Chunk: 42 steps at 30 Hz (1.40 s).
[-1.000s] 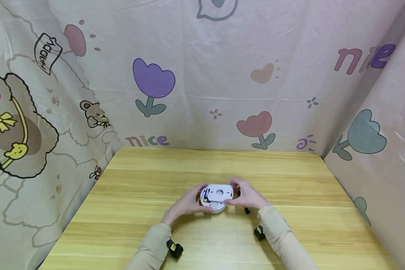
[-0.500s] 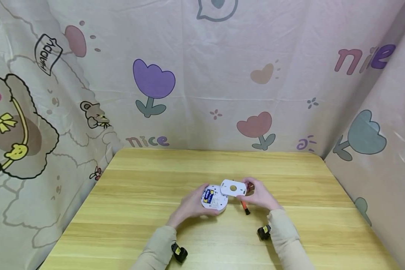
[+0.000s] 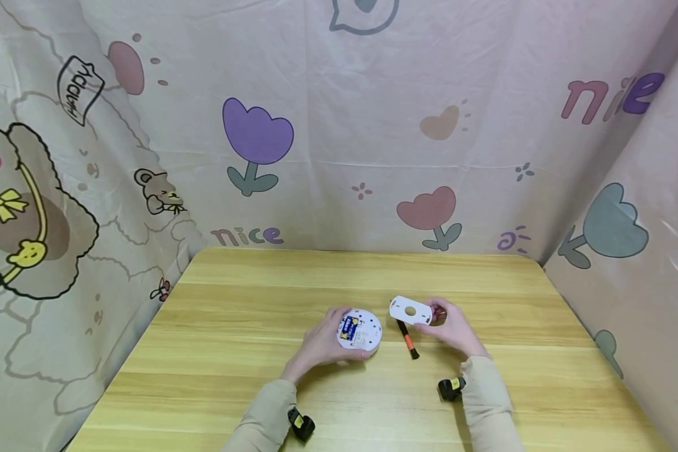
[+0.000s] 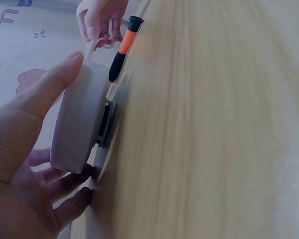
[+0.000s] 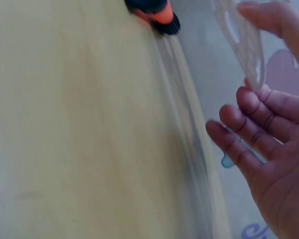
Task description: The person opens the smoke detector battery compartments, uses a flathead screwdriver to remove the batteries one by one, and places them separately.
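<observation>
My left hand grips a round white smoke detector by its edge, its back facing up with a blue battery showing. In the left wrist view, the thumb lies along one side of the detector and the fingers reach under its far side, close over the table. To the right, my right hand pinches a flat white mounting plate by its right end. That plate has rounded ends and a hole in the middle, and it is apart from the detector. The right wrist view shows the plate between thumb and fingers.
An orange and black screwdriver lies on the wooden table between the hands, partly beneath the plate in the head view. Behind the table hangs a printed curtain. Black wrist cameras sit on both sleeves.
The mounting plate has come off the detector's back and moved right with my right hand, uncovering the battery and the screwdriver. My left hand still holds the detector, shifted slightly right.
</observation>
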Tool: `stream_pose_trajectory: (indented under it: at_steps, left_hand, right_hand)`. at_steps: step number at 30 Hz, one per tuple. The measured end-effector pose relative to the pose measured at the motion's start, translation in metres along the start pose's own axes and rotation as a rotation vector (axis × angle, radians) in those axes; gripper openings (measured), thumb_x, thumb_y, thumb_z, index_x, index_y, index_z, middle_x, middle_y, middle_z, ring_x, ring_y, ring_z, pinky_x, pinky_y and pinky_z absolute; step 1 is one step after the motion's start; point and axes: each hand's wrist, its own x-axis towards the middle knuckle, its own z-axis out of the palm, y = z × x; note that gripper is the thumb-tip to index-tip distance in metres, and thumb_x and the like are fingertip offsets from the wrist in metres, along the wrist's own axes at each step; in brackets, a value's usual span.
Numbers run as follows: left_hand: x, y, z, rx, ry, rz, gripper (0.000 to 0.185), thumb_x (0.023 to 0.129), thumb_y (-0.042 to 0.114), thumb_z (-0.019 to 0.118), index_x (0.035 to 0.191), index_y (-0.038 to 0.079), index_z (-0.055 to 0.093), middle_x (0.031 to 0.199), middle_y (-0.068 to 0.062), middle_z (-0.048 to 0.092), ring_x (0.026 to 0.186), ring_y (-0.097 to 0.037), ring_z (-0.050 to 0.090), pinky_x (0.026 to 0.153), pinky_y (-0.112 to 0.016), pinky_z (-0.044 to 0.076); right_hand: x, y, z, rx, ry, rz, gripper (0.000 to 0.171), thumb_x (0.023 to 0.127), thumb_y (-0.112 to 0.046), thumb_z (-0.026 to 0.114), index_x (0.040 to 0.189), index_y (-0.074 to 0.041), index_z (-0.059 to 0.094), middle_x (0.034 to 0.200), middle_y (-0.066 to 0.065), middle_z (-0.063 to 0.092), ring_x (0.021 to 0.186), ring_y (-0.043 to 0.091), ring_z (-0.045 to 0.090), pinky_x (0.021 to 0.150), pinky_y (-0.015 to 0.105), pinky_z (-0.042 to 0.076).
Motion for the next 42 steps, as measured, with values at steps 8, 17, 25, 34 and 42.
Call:
stream_pose_trajectory:
  at_steps: [8, 17, 25, 34, 42]
  left_hand:
    - [0.0, 0.0, 0.0, 0.016, -0.003, -0.002, 0.11, 0.065, 0.059, 0.087, 0.153, 0.015, 0.039, 0.15, -0.015, 0.047, 0.125, -0.039, 0.058, 0.101, -0.072, 0.043]
    - [0.002, -0.001, 0.0, 0.013, 0.0, 0.006, 0.109, 0.066, 0.059, 0.087, 0.153, 0.014, 0.039, 0.151, -0.016, 0.046, 0.125, -0.038, 0.057, 0.101, -0.072, 0.044]
    - [0.002, -0.002, -0.001, 0.015, -0.007, 0.004, 0.109, 0.066, 0.059, 0.087, 0.153, 0.015, 0.039, 0.151, -0.015, 0.047, 0.126, -0.037, 0.057, 0.101, -0.07, 0.044]
    - [0.001, -0.002, -0.002, 0.014, -0.016, 0.002, 0.109, 0.066, 0.061, 0.086, 0.154, 0.016, 0.039, 0.152, -0.013, 0.047, 0.128, -0.036, 0.056, 0.102, -0.069, 0.045]
    - [0.002, -0.005, -0.001, 0.003, -0.01, 0.003, 0.109, 0.066, 0.061, 0.086, 0.154, 0.017, 0.039, 0.153, -0.011, 0.047, 0.128, -0.035, 0.056, 0.101, -0.068, 0.045]
  right_hand:
    - [-0.007, 0.016, -0.013, -0.046, 0.068, 0.077, 0.058, 0.073, -0.018, 0.089, 0.119, 0.005, 0.062, 0.098, 0.014, 0.067, 0.083, 0.013, 0.058, 0.071, 0.016, 0.051]
    - [-0.01, 0.032, -0.026, -0.111, 0.129, 0.134, 0.061, 0.074, -0.022, 0.088, 0.12, 0.007, 0.061, 0.099, 0.015, 0.065, 0.087, 0.017, 0.056, 0.073, 0.016, 0.047]
    - [-0.009, 0.043, -0.034, -0.178, 0.177, 0.12, 0.058, 0.073, -0.026, 0.089, 0.117, 0.003, 0.065, 0.098, 0.014, 0.068, 0.089, 0.019, 0.058, 0.075, 0.018, 0.045]
    - [-0.007, 0.047, -0.035, -0.19, 0.182, 0.087, 0.052, 0.073, -0.026, 0.09, 0.112, 0.002, 0.068, 0.095, 0.013, 0.067, 0.086, 0.018, 0.056, 0.072, 0.018, 0.042]
    - [-0.006, 0.051, -0.035, -0.215, 0.184, 0.069, 0.048, 0.074, -0.028, 0.089, 0.109, -0.001, 0.069, 0.092, 0.01, 0.064, 0.083, 0.015, 0.049, 0.069, 0.02, 0.038]
